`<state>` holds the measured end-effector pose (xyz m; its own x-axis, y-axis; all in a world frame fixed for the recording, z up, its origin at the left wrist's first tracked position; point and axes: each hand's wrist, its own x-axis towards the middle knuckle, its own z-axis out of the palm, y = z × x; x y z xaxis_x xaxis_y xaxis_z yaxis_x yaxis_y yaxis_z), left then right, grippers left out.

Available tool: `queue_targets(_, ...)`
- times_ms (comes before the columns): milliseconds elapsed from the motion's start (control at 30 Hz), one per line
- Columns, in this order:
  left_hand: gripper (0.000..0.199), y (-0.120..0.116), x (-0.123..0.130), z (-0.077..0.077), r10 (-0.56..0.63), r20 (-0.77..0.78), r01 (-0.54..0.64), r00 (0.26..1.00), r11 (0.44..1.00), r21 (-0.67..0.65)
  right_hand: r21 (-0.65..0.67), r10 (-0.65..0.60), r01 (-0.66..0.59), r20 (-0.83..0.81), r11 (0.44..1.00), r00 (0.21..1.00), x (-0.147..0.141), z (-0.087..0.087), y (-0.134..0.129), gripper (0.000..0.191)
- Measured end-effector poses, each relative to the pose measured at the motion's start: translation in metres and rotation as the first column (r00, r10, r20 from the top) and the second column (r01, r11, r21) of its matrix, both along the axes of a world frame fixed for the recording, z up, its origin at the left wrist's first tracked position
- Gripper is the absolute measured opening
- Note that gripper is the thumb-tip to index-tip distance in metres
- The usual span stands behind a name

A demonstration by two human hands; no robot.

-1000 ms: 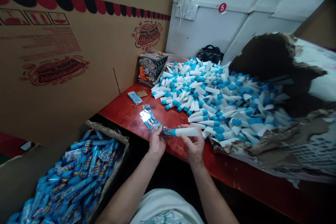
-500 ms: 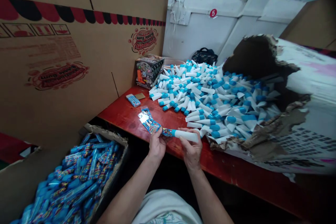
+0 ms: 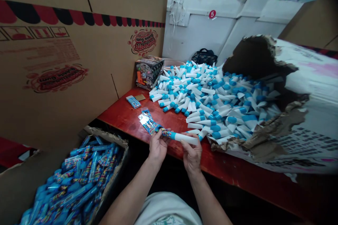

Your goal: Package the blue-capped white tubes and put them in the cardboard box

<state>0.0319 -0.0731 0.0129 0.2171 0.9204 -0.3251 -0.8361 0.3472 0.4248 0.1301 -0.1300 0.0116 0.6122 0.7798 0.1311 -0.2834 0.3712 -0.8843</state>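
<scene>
My right hand is closed on the plain end of a white tube with a blue cap. The capped end points left and meets a small printed plastic sleeve, pinched in my left hand. How far the cap sits inside the sleeve is hard to make out. Just beyond my left fingers, a fanned strip of shiny printed sleeves lies on the red table. A large heap of white tubes with blue caps spreads behind my right hand.
At lower left stands an open carton of wrapped blue tubes. A tall cardboard wall closes the left side. A torn white carton lies at right. A small blue pack and a printed box sit farther back.
The tube tilts slightly more, its right end lower. Both hands keep their hold, and the whole view has shifted a little.
</scene>
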Motion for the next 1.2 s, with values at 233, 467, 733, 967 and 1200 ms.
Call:
queue_targets(233,0.023,-0.010,0.004,0.019,-0.061,0.112,0.052,0.992,0.995,0.083,-0.021,-0.058,0.056,-0.122,0.998,0.991,-0.005,-0.011,0.001,0.031)
queue_targets(467,0.017,-0.011,0.013,0.022,0.016,-0.016,-0.013,1.000,0.986,0.166,-0.062,0.079,-0.099,-0.271,0.993,0.959,-0.017,-0.024,-0.001,0.034)
queue_targets(733,0.020,-0.008,0.003,0.018,-0.030,-0.026,0.034,0.999,0.981,0.191,-0.093,0.265,-0.294,-0.240,0.951,0.934,-0.007,-0.028,-0.004,0.019)
queue_targets(967,0.020,-0.008,0.000,0.019,-0.095,-0.004,0.093,0.996,0.973,0.213,-0.141,0.203,-0.234,-0.208,0.962,0.957,-0.006,-0.027,-0.011,0.022)
queue_targets(1200,0.017,0.003,-0.019,0.000,-0.091,-0.157,0.119,0.983,0.977,0.179,-0.353,-0.010,0.030,0.059,0.935,0.998,0.035,-0.033,0.012,0.032)
